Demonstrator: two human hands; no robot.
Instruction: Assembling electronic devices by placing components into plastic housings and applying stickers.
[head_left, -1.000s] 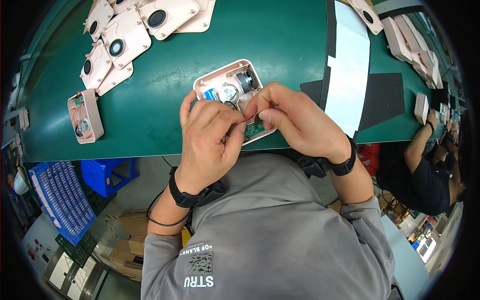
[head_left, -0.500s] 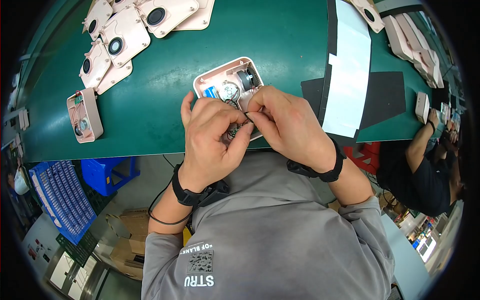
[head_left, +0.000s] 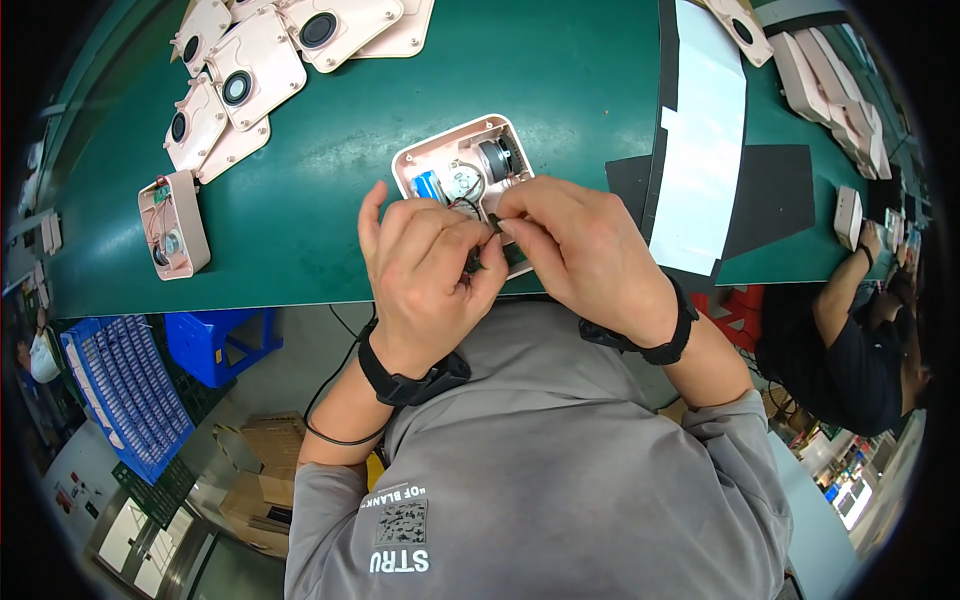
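Note:
Near the table's front edge lies a pale pink plastic housing (head_left: 452, 137), its open side up. Inside it are a blue cylindrical part (head_left: 427, 186), a round silvery part (head_left: 463, 182), a black round speaker-like part (head_left: 494, 158) and thin dark wires (head_left: 467, 204). My left hand (head_left: 422, 265) is over the near left of the housing, thumb and forefinger closed. Opposite it, my right hand (head_left: 592, 255) pinches a small dark wire end at the same spot. Both sets of fingertips nearly meet there, hiding the near part of the housing and exactly what each grips.
Several pink panels with round black parts (head_left: 238, 88) lie at the far left. Another open housing (head_left: 190, 225) stands to the left. A white sheet (head_left: 697, 150) over black board lies right, with stacked pink housings (head_left: 815, 85) beyond. A co-worker (head_left: 830, 360) sits far right.
My left thumb and forefinger have drawn closer together over the wires. The right hand keeps its pinch with a small shift. The whole view has moved slightly.

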